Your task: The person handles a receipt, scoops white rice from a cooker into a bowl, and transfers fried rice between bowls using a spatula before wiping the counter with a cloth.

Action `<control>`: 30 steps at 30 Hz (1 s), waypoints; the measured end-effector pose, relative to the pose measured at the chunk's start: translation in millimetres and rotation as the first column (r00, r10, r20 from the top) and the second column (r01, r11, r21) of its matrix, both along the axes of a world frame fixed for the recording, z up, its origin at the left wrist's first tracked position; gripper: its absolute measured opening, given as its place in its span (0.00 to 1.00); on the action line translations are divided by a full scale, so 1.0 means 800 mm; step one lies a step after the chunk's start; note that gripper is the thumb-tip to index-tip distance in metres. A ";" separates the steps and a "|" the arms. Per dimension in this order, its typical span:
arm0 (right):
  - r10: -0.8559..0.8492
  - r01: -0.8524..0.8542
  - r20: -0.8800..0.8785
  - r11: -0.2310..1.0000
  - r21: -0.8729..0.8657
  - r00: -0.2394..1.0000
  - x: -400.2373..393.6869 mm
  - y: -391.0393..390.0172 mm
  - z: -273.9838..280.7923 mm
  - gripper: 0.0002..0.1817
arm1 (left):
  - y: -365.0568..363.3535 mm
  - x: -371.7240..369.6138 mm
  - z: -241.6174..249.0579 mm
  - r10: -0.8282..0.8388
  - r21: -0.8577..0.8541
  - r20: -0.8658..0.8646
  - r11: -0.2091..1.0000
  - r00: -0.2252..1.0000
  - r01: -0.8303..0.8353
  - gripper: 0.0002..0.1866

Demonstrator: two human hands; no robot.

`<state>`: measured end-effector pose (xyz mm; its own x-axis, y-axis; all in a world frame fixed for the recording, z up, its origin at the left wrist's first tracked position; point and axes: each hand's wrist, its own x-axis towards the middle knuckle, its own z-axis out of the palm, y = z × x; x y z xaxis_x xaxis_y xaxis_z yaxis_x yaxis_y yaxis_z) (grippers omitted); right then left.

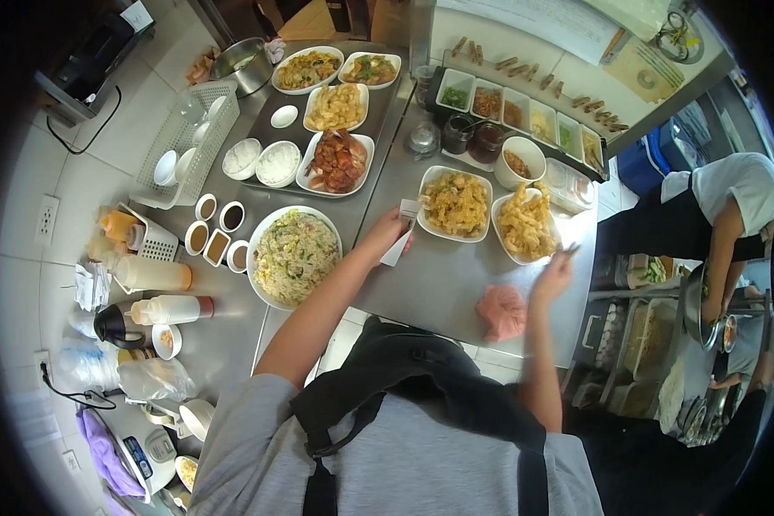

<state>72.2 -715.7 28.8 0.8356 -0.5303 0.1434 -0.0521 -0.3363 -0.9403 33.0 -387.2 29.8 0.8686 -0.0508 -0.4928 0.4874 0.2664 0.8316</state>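
Observation:
My left hand (387, 234) grips a printed paper slip (401, 243) above the steel counter, between the large bowl of fried rice (293, 256) and a square bowl of golden fried food (455, 202). At the front of a second bowl of fried pieces (525, 225), my right hand (554, 277) is closed, with a small dark-tipped item (569, 249) showing at its fingers. Motion blur hides what that item is. A crumpled pink cloth (501, 311) lies on the counter to the left of my right forearm.
Further back are a plate of reddish-brown meat (338, 163), rice bowls (278, 163) and other dishes. A topping rack (514, 120) lines the back right. Sauce cups (217, 247) and squeeze bottles (172, 310) stand left. A co-worker (705, 211) bends over a metal bowl at the right.

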 end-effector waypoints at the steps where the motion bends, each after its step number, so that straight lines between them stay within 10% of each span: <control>1: 0.032 -0.032 0.007 0.999 -0.039 0.999 0.022 -0.027 0.005 0.20 | 0.001 0.000 -0.001 -0.015 0.009 0.009 1.000 1.000 0.015 0.15; 9: 0.553 -0.573 -0.163 0.811 -0.119 0.817 0.162 -0.057 -0.002 0.25 | 0.002 0.005 -0.045 0.086 -0.105 -0.122 0.990 0.989 -0.099 0.07; 10: 0.662 -0.664 0.040 0.746 0.051 0.748 0.174 -0.055 -0.016 0.23 | 0.007 0.016 -0.109 -0.198 0.223 0.192 0.963 0.961 0.154 0.11; 11: 0.714 -0.771 -0.300 0.617 -0.159 0.633 0.217 -0.079 -0.040 0.23 | 0.011 0.025 -0.174 -0.568 0.829 0.332 0.557 0.753 0.054 0.14; 12: 0.725 -0.736 -0.128 0.662 -0.143 0.677 0.219 -0.074 -0.049 0.25 | 0.014 0.034 -0.238 -0.698 0.920 0.382 0.227 0.606 -0.318 0.18; 14: 0.679 -0.699 0.247 0.715 -0.012 0.691 0.230 -0.061 -0.066 0.31 | -0.001 0.009 -0.125 -0.183 0.597 0.339 0.800 0.923 -0.061 0.27; 15: 0.673 -0.682 0.159 0.731 -0.002 0.722 0.204 -0.047 -0.022 0.24 | -0.009 -0.003 -0.055 0.146 0.324 0.205 0.923 0.968 -0.207 0.32; 18: 0.667 -0.656 0.028 0.740 -0.150 0.745 0.192 -0.051 -0.003 0.06 | -0.002 -0.015 -0.099 0.164 0.553 0.532 0.675 0.830 -0.488 0.39; 20: 0.707 -0.681 -0.044 0.660 -0.316 0.706 0.203 -0.059 -0.012 0.02 | -0.009 -0.058 -0.018 0.230 0.479 0.404 0.771 0.885 -0.419 0.39; 21: 0.717 -0.685 -0.084 0.614 -0.392 0.692 0.207 -0.062 -0.016 0.02 | -0.017 -0.086 0.054 0.284 0.375 0.249 0.853 0.926 -0.362 0.38; 24: 0.634 -0.744 -0.399 0.498 -0.446 0.663 0.199 -0.053 0.013 0.04 | 0.010 -0.095 0.024 0.034 0.557 0.295 0.806 0.955 -0.201 0.32; 27: 0.762 -0.833 -0.340 0.524 -0.179 0.552 0.216 -0.063 0.002 0.08 | 0.017 -0.100 0.043 0.185 0.577 0.492 0.662 0.851 -0.478 0.26; 30: 0.678 -0.738 -0.327 0.500 -0.453 0.659 0.205 -0.045 0.027 0.08 | 0.028 -0.098 0.071 0.209 0.619 0.517 0.578 0.830 -0.532 0.26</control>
<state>235.9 -751.9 50.4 0.9214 0.3788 0.0863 0.3493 -0.7106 -0.6107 -45.3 -364.8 87.0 0.8312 0.5413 0.1268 0.1218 -0.3998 0.9085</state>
